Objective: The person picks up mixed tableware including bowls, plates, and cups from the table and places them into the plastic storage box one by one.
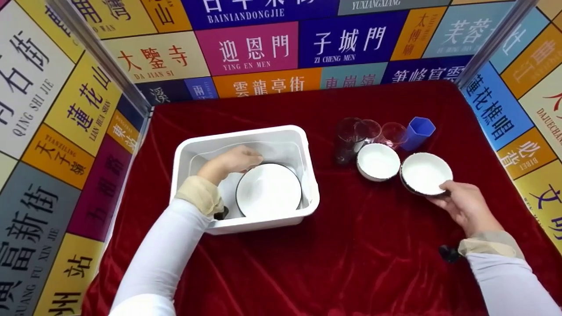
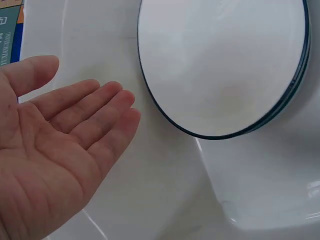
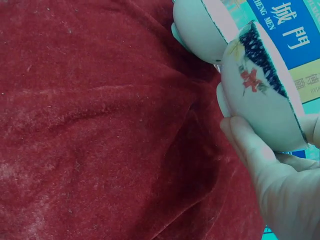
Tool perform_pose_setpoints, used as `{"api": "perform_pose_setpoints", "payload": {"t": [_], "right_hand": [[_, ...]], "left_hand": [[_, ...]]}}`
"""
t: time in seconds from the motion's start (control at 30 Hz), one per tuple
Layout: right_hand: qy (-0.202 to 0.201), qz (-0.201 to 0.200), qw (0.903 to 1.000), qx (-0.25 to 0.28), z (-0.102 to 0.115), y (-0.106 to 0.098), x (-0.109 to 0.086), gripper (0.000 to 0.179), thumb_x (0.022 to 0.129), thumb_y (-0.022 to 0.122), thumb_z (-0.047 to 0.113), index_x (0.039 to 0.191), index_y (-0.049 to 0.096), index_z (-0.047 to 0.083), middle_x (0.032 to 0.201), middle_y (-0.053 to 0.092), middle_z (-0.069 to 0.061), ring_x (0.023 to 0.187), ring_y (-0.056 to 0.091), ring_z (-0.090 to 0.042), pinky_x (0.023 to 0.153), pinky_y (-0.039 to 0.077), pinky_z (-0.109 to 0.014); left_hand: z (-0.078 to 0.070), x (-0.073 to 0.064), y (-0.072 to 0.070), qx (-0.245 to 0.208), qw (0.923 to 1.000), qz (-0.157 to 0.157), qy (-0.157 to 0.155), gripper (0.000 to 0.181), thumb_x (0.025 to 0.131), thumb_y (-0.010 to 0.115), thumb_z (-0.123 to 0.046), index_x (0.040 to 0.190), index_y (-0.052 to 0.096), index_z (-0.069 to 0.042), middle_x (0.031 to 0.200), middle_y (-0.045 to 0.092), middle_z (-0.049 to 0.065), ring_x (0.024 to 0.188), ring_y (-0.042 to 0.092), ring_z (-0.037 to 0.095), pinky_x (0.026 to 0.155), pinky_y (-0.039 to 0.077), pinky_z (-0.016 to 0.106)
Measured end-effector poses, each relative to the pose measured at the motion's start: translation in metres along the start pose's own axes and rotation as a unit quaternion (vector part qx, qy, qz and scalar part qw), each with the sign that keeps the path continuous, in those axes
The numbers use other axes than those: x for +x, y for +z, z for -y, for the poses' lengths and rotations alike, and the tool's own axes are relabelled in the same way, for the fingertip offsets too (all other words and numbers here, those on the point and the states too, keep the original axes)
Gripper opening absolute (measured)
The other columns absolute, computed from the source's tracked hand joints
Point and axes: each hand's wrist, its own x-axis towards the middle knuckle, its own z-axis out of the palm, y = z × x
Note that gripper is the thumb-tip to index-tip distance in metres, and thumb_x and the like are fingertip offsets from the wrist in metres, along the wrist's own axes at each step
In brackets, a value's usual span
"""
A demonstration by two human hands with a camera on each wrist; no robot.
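In the head view my left hand reaches into a white plastic tub, its fingers beside a round white plate with a dark rim. The left wrist view shows this hand palm up with nothing in it, apart from the plate, whose rim looks doubled at the lower right. My right hand grips a white bowl by its near side, thumb at the rim and fingers under it. In the right wrist view that bowl has a red flower and a dark patterned band.
Left of the held bowl stands a second white bowl, close against it. Behind them are clear drinking glasses, a pinkish clear glass and a blue angular cup. Red velvet cloth covers the table; printed panels wall it in.
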Motion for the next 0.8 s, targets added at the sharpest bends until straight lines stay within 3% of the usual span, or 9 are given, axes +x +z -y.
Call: {"api": "perform_pose_setpoints", "payload": {"t": [0.1,0.17,0.23,0.27,0.4,0.53,0.63,0.8], "right_hand": [[0.003,0.015,0.9999,0.004,-0.001,0.002,-0.003,0.062,0.099,0.051,-0.003,0.15,0.018,-0.01,0.094,0.067,-0.001,0.083,0.075,-0.017,0.087,0.06,-0.033],[0.002,0.021,0.9997,0.006,0.0,0.003,-0.004,0.042,0.098,0.05,-0.003,0.137,0.035,-0.008,0.094,0.068,-0.003,0.083,0.075,-0.018,0.086,0.06,-0.032],[-0.002,0.027,0.9996,0.011,0.0,0.005,-0.006,0.016,0.098,0.05,-0.005,0.113,0.051,-0.005,0.088,0.07,-0.002,0.083,0.075,-0.019,0.084,0.061,-0.033],[-0.004,0.031,0.9994,0.014,0.0,0.005,-0.006,0.008,0.098,0.049,-0.005,0.102,0.054,-0.002,0.089,0.07,-0.002,0.083,0.075,-0.019,0.084,0.061,-0.033],[-0.01,0.046,0.9986,0.023,0.001,0.011,-0.008,0.023,0.098,0.047,-0.006,0.088,0.065,0.005,0.09,0.07,-0.002,0.084,0.075,-0.018,0.082,0.062,-0.034],[-0.022,0.058,0.9981,0.004,0.002,0.02,-0.013,0.027,0.098,0.046,-0.006,0.088,0.068,0.005,0.092,0.071,-0.001,0.084,0.075,-0.017,0.08,0.062,-0.033],[-0.034,0.064,0.9971,-0.02,0.003,0.028,-0.016,0.028,0.097,0.045,-0.006,0.088,0.069,0.005,0.093,0.072,-0.001,0.084,0.074,-0.015,0.078,0.062,-0.032],[-0.041,0.073,0.9952,-0.051,0.004,0.041,-0.02,0.028,0.097,0.045,-0.006,0.086,0.069,0.005,0.092,0.073,0.0,0.083,0.074,-0.014,0.076,0.062,-0.032]], "left_hand": [[-0.007,-0.003,0.0,0.003,1.0,-0.001,-0.002,0.025,0.104,0.052,-0.026,0.108,0.068,-0.008,0.091,0.062,0.007,0.089,0.058,0.021,0.087,0.052,0.033],[-0.011,-0.005,0.001,0.005,1.0,-0.003,-0.004,0.036,0.104,0.052,-0.026,0.132,0.063,-0.006,0.113,0.067,0.011,0.104,0.06,0.022,0.099,0.051,0.036],[-0.015,-0.007,0.001,0.007,0.9999,-0.007,-0.002,0.046,0.104,0.051,-0.026,0.145,0.054,-0.004,0.126,0.063,0.014,0.113,0.058,0.023,0.104,0.049,0.038],[-0.017,-0.007,0.002,0.01,0.9999,-0.01,0.005,0.045,0.104,0.052,-0.026,0.143,0.055,-0.004,0.125,0.064,0.012,0.109,0.058,0.02,0.1,0.05,0.034],[-0.025,-0.009,0.004,0.005,0.9994,-0.015,0.031,0.044,0.103,0.052,-0.023,0.139,0.058,0.001,0.116,0.064,0.011,0.1,0.057,0.017,0.089,0.048,0.026],[-0.035,-0.012,0.005,-0.019,0.999,-0.001,0.041,0.046,0.103,0.052,-0.021,0.143,0.053,0.003,0.135,0.061,0.018,0.119,0.06,0.025,0.103,0.049,0.035],[-0.041,-0.015,0.007,-0.055,0.9976,0.011,0.041,0.047,0.104,0.052,-0.02,0.146,0.05,0.002,0.149,0.053,0.02,0.134,0.055,0.032,0.114,0.044,0.042],[-0.051,-0.018,0.014,-0.077,0.9954,0.015,0.055,0.045,0.104,0.053,-0.02,0.144,0.052,0.001,0.148,0.054,0.019,0.134,0.056,0.035,0.113,0.045,0.043]]}}
